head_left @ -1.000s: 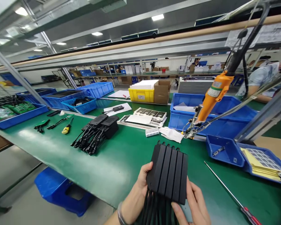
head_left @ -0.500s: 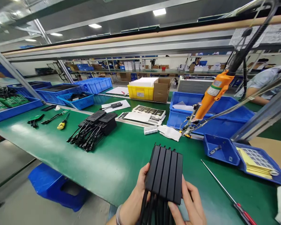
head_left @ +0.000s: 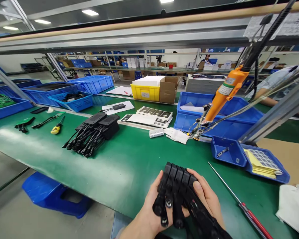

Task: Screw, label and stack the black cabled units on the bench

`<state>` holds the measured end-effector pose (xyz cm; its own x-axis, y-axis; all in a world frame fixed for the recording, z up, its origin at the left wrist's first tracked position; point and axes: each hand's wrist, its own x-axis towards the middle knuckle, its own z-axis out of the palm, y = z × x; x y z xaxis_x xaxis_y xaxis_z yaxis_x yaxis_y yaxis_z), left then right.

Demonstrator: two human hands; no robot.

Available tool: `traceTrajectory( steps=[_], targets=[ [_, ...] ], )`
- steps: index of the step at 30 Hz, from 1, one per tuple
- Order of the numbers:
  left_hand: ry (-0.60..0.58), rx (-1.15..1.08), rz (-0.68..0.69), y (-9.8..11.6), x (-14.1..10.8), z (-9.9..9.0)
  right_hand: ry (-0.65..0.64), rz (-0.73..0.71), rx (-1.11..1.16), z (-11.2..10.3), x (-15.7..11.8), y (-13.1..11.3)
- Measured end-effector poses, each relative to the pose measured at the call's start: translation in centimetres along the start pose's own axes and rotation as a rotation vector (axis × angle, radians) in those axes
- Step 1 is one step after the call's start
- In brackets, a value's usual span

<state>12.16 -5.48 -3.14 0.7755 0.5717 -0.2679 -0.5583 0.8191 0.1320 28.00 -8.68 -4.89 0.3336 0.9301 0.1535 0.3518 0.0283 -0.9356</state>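
A row of several black adapter boxes (head_left: 178, 175), pressed side by side, is held low over the bench's near edge. Their thick black cables and round plugs (head_left: 173, 207) hang toward me, one plug showing a metal tip. My left hand (head_left: 149, 207) is closed around the row's left side and underneath. On the other side my right hand (head_left: 207, 196) grips it, thumb at the upper right edge. A pile of similar black adapters (head_left: 96, 124) with cables lies further left on the green bench (head_left: 129, 172). To my right rests a long screwdriver (head_left: 241, 204) with a red handle.
An orange electric screwdriver (head_left: 223, 91) hangs at right before a blue bin (head_left: 184, 116). Small blue trays (head_left: 228, 151), a white glove (head_left: 176, 135) and printed sheets (head_left: 149, 116) lie around. Cutters (head_left: 48, 119) and a yellow-handled screwdriver (head_left: 56, 128) sit left. A blue stool (head_left: 45, 192) stands below.
The adapters have tipped from showing their flat long faces to showing their cable ends toward me. My right hand has shifted up along their side. The view has tilted slightly down.
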Motion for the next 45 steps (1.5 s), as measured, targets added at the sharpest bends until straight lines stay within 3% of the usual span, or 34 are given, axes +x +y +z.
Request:
traceTrajectory(
  steps=[5, 9, 13, 16, 21, 25, 35, 38, 45],
  targets=[
    [0.147, -0.351, -0.086, -0.4, 0.1, 0.7, 0.003, 0.048, 0.003, 0.2, 0.5, 0.9],
    [0.217, -0.450, -0.101, -0.2, 0.2, 1.5, 0.021, 0.072, -0.015, 0.3, 0.8, 0.7],
    [0.210, -0.323, -0.117, 0.5, 0.3, 1.6, -0.018, 0.115, 0.023, -0.2, 0.5, 0.2],
    [0.276, -0.188, -0.095, 1.2, 0.5, 1.2, -0.044, 0.187, 0.108, -0.7, 0.1, 0.1],
    [0.441, 0.045, 0.224, 1.7, 1.4, 0.8, -0.087, 0.307, 0.220, -0.8, -0.6, 1.2],
    [0.533, 0.244, 0.394, 2.1, 1.9, 0.5, -0.006, 0.298, 0.183, -0.6, -0.9, 2.0],
    [0.595, 0.359, 0.407, 3.8, 2.3, -0.4, -0.032, 0.461, 0.483, -1.4, -1.2, 2.1],
    [0.624, 0.411, 0.455, 5.0, 1.8, -0.8, 0.077, 0.485, 0.384, -2.7, -1.7, 3.6],
    [0.670, 0.498, 0.467, 8.2, -0.2, -2.1, 0.152, 0.480, 0.216, -6.3, -1.5, 6.3]
  ],
)
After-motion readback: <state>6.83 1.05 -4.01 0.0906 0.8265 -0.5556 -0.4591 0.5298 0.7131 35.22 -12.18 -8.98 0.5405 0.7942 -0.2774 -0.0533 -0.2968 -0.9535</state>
